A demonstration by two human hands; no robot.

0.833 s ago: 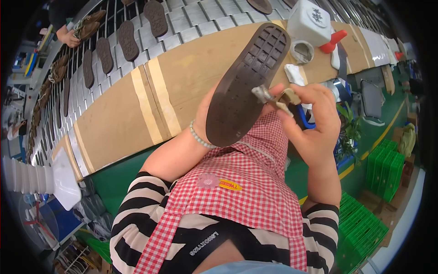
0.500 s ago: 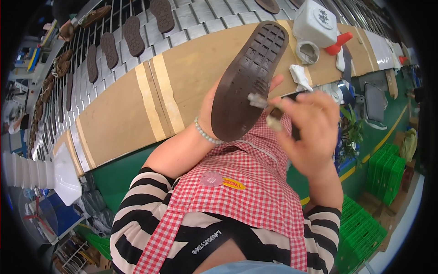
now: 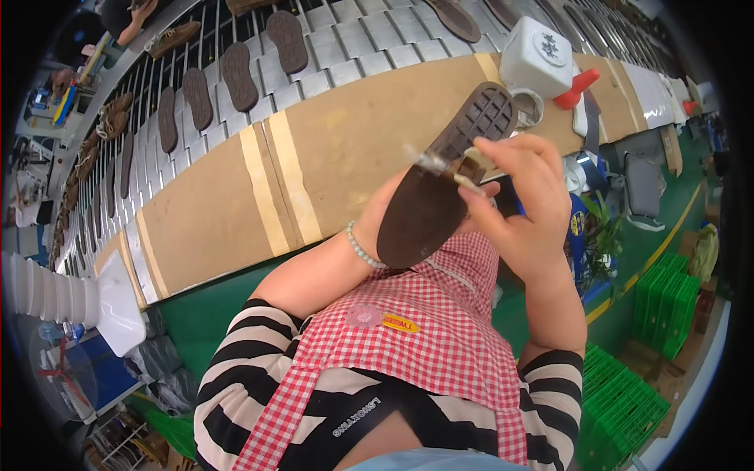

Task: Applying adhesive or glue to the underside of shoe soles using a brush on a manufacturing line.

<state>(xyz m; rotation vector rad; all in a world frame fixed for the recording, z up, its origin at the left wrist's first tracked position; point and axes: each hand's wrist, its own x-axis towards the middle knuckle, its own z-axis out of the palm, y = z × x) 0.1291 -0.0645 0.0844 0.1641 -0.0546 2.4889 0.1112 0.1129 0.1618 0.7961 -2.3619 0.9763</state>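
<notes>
Above the near edge of the cardboard-covered bench (image 3: 204, 192), my left hand (image 3: 383, 206) supports a dark brown shoe sole (image 3: 416, 224) from its left side and from beneath. The sole tilts up to the right, its gridded tread at the far end and a smoother area nearer me. Between thumb and fingers, my right hand (image 3: 534, 196) pinches a small brush (image 3: 463, 169). Its pale bristles are smeared by motion and lie over the sole's middle and left edge; whether they touch it I cannot tell. Most of my left fingers are hidden behind the sole.
Beyond the bench, a slatted metal conveyor (image 3: 338, 67) carries several brown soles (image 3: 239, 76) and shoes (image 3: 173, 38). At the right stand a white plastic container (image 3: 536, 56), a red object (image 3: 577, 88) and a small round pot (image 3: 528, 110). Green crates (image 3: 667, 302) are on the floor.
The sole has come lower, nearer my body and slightly right. My right hand has moved up relative to it, and the brush has shifted to the sole's middle and left edge.
</notes>
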